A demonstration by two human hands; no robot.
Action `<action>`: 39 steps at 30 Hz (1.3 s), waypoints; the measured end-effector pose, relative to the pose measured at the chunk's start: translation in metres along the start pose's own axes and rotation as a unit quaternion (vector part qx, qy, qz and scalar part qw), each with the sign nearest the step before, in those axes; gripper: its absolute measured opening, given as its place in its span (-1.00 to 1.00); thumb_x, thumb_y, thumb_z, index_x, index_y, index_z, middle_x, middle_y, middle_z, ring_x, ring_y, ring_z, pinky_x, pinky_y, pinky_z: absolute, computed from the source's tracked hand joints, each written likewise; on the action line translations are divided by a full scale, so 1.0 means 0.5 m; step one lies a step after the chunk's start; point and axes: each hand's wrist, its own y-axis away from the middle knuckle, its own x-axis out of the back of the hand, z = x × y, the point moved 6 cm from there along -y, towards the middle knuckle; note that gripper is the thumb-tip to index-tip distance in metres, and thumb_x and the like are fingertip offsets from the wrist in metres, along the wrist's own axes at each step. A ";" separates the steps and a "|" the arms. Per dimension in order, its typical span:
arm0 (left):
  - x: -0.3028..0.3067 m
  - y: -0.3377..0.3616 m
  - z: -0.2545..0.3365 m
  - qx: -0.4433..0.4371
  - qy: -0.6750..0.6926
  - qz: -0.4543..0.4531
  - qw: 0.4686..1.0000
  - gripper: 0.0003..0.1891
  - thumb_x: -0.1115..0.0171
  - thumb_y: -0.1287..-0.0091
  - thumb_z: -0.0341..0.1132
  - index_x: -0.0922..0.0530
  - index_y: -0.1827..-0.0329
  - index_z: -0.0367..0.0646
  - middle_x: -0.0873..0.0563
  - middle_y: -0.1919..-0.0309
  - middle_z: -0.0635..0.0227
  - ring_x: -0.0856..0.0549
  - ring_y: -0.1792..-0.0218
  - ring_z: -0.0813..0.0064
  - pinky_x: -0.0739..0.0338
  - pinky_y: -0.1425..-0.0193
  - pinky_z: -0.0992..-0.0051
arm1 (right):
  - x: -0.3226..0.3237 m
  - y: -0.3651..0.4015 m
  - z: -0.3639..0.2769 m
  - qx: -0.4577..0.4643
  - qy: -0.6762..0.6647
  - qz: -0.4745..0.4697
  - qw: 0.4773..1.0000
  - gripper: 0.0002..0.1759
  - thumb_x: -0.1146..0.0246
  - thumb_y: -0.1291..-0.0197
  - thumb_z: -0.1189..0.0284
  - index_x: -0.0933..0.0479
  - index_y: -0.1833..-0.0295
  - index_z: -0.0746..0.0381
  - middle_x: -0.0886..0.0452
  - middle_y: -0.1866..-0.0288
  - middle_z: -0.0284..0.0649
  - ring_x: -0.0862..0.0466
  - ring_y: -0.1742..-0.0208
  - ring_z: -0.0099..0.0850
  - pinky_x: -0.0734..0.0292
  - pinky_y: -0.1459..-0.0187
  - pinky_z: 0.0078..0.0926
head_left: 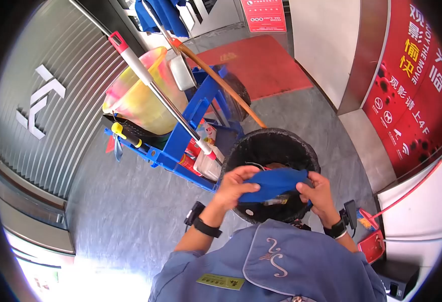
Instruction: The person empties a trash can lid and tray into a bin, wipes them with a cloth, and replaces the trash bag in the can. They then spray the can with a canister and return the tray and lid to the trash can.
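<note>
A blue cloth (273, 184) is stretched between my two hands, over the mouth of a black bin (241, 146). My left hand (234, 189) pinches its left end between thumb and fingers. At the other end, my right hand (317, 192) grips it the same way. Below the cloth some litter shows inside the bin, partly hidden by the cloth and my hands.
Left of the bin stands a blue cleaning cart (173, 143) carrying a yellow-pink bucket (155, 95) and long-handled tools. A wooden pole (221, 83) slants down behind the bin. A red dustpan (372, 245) and broom (367, 219) are at right. A red mat (256, 70) lies beyond.
</note>
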 end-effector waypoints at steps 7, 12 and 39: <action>0.154 0.045 0.060 0.006 -0.065 0.027 0.998 -0.68 -0.22 -0.04 -0.57 -0.49 0.09 -0.30 -0.63 0.28 0.26 -0.62 0.30 0.53 -0.53 0.21 0.62 | -0.036 -0.039 -0.065 0.074 -0.027 0.098 0.992 -0.86 -0.23 -0.06 0.51 -0.52 0.23 0.30 -0.44 0.56 -0.42 -0.31 0.66 -0.72 -0.20 0.65 -0.75; 0.204 0.051 0.096 -0.075 0.212 0.028 0.974 -0.70 -0.13 -0.09 -0.61 -0.47 0.07 -0.36 -0.59 0.20 0.16 -0.61 0.28 0.47 -0.55 0.19 0.53 | -0.054 -0.067 -0.047 0.021 -0.126 0.103 0.986 -0.91 -0.21 -0.07 0.48 -0.51 0.31 0.27 -0.42 0.60 -0.42 -0.26 0.71 -0.70 -0.15 0.70 -0.73; -0.058 0.079 0.142 -0.503 -0.498 0.059 0.703 -0.65 -0.31 0.26 -0.56 -0.63 0.31 -0.07 -0.52 0.12 0.24 -0.47 0.08 0.21 -0.35 -0.01 0.33 | -0.217 -0.106 -0.023 -0.079 -0.254 -0.120 0.957 -0.74 -0.05 -0.19 0.52 -0.38 0.03 0.40 -0.50 0.18 -0.03 -0.57 0.16 -0.25 -0.51 0.06 -0.25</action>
